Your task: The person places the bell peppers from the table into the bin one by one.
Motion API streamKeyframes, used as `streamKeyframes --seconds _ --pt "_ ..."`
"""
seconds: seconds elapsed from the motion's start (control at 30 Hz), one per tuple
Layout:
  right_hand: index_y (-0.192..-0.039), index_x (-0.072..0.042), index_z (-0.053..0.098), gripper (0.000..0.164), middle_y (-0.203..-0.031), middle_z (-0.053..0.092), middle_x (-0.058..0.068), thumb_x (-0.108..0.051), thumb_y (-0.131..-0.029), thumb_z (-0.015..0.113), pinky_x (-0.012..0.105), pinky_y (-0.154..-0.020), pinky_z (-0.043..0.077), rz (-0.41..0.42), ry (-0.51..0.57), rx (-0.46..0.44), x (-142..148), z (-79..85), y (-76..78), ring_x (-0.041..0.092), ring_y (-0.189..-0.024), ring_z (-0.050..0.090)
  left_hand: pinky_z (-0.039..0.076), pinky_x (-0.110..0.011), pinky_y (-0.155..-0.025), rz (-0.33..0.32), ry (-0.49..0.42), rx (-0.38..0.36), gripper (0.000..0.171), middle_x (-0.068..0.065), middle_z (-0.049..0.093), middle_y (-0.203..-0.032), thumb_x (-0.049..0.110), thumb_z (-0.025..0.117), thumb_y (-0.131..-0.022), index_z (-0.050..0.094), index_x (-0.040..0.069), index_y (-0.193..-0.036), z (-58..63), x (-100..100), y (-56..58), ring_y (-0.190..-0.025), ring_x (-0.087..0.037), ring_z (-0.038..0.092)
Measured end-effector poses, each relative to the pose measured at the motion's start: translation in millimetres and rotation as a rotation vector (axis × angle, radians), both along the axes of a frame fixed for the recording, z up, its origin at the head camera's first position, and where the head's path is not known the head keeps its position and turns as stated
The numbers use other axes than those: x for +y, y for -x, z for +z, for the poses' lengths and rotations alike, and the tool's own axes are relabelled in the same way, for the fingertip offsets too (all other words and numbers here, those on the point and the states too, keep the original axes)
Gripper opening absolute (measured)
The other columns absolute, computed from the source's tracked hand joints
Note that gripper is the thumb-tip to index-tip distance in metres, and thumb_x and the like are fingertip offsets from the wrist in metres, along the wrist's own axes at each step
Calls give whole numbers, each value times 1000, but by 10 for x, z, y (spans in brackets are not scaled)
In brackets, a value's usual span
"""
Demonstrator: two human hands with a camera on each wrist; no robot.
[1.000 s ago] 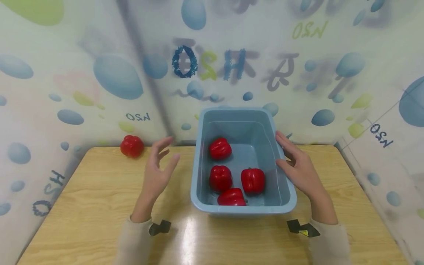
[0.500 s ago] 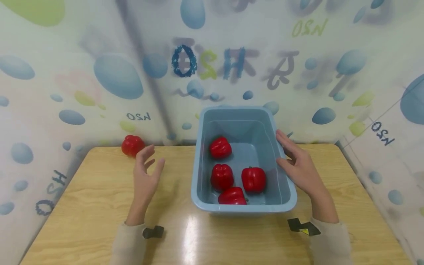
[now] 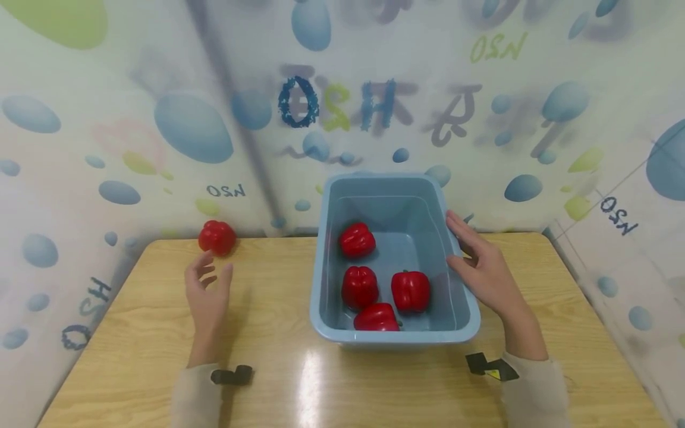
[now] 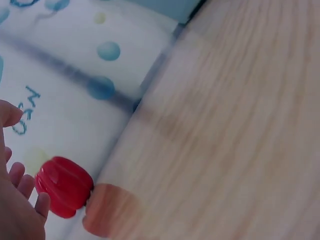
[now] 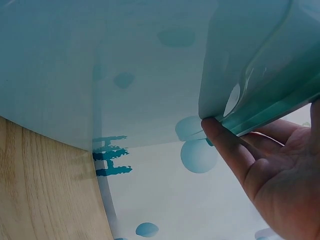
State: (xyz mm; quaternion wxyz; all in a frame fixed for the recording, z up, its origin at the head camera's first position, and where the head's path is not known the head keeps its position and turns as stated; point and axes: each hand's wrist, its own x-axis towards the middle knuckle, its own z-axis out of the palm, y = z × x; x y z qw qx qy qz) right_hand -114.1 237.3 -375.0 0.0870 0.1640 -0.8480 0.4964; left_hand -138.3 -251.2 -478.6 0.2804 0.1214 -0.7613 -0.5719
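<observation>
In the head view, a light-blue plastic bin (image 3: 327,333) stands at mid-table with several red bell peppers inside. Two of them are the rear pepper (image 3: 357,240) and the right-hand one (image 3: 411,291). My right hand (image 3: 484,270) holds the bin's right side; in the right wrist view, the thumb (image 5: 220,137) lies at the edge with fingers behind it. My left hand (image 3: 206,297), fingers loosely bent and nothing in them, is just in front of another red bell pepper (image 3: 217,238) by the back edge. The left wrist view shows that pepper (image 4: 64,187) beside the fingers.
The wooden table (image 3: 278,392) backs onto a wall (image 3: 257,53) patterned with blue and green drops and lettering. Another wall (image 3: 637,255) rises close to the table's right side. The pepper on the left sits right against the back wall.
My left hand has moved left, from beside the bin to the pepper at the back left edge. My right hand stays at the bin, and the peppers in it keep their places.
</observation>
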Motion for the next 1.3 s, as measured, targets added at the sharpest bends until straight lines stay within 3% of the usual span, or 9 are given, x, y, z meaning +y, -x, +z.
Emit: streamKeyframes --seconds 0.27,0.63,1.0,1.1,1.3 --pt "-163 -7 40 65 -173 34 14 3 -101 58 53 -95 53 6 5 -5 -29 -17 18 55 -146 48 44 -31 -108 42 2 -8 58 9 43 -144 18 71 -100 46 8 -151 -81 -145 -54 -135 -18 45" --pt "-163 -8 40 65 -173 34 13 2 -101 58 54 -96 53 5 6 -8 -58 -28 45 54 -147 47 41 -46 -122 53 29 -33 66 -6 39 -157 20 72 -99 39 12 -155 -105 -230 -35 -148 -27 38" --pt "-163 -9 40 65 -173 35 13 2 -101 58 55 -96 53 13 18 0 -91 -31 71 54 -147 47 40 -39 -122 151 -21 -7 72 -11 36 -160 19 74 -96 36 15 -157 -83 -456 144 -148 -25 36" --pt "-163 -11 40 65 -173 34 12 0 -102 58 54 -97 53 14 -1 -4 -81 -29 73 53 -147 47 39 -40 -124 139 -35 -40 73 -11 33 -163 23 74 -97 33 16 -158 -61 -498 191 -151 -24 34" --pt "-164 -12 40 66 -173 36 11 1 -101 59 38 -96 53 -20 -52 -1 -3 -31 19 52 -145 51 36 -45 -128 77 -73 -120 80 -7 26 -169 29 73 -98 26 20 -162 -106 -524 290 -157 -24 29"
